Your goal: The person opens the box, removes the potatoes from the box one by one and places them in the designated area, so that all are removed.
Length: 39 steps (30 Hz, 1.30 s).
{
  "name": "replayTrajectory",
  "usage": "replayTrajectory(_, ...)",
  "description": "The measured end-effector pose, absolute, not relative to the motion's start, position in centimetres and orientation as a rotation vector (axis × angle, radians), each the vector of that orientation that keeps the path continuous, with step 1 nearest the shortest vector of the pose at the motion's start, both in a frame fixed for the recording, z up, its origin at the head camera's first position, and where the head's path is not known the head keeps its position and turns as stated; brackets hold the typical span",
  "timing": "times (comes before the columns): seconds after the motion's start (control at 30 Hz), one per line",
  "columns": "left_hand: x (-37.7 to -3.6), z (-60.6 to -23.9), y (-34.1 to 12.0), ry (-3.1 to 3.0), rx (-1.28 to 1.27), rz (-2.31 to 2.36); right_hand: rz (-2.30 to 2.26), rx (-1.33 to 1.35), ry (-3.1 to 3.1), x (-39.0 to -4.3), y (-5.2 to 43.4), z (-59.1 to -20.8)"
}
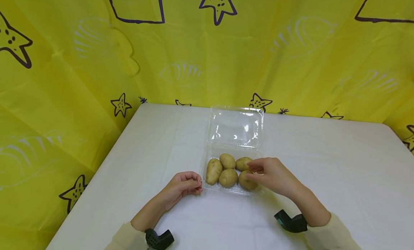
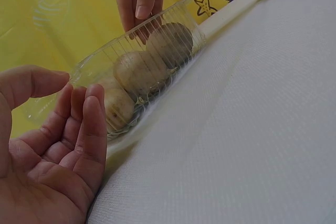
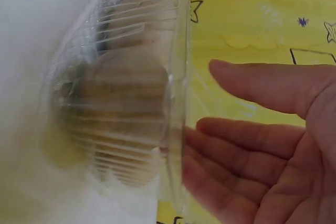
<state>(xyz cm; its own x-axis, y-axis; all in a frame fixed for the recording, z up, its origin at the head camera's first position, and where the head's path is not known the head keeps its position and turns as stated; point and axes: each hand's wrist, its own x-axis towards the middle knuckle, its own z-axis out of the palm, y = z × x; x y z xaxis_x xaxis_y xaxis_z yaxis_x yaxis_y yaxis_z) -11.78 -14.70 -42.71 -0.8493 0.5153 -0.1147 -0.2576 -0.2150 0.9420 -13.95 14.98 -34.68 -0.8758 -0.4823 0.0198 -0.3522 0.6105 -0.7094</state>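
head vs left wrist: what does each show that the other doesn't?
Head only: the open lid standing behind the tray, five potatoes counted from above, the whole white table, both sleeves.
Left wrist only: the left hand's palm and loosely curled fingers close up, the tray's ribbed wall from the side.
Both: the clear tray of potatoes, the left hand beside it holding nothing, the right hand over its far side, yellow star backdrop.

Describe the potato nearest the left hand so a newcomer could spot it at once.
On the white table sits a clear plastic clamshell box, its lid open. Of five potatoes inside, take the leftmost potato: the longest one, lying lengthwise along the left wall.
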Motion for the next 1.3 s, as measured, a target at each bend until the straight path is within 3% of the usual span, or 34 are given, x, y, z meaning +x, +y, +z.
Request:
replayTrajectory(0.27,-11.9,-42.7,-14.6,1.562,0.301,2.109,-0.768,-0.662,2.85,-13.5,12.9,-34.0)
replayTrajectory(1.3,-11.8,-42.6,-14.7,1.567,0.313,2.099,-0.394,-0.725,2.911,-13.5,10.7,-34.8)
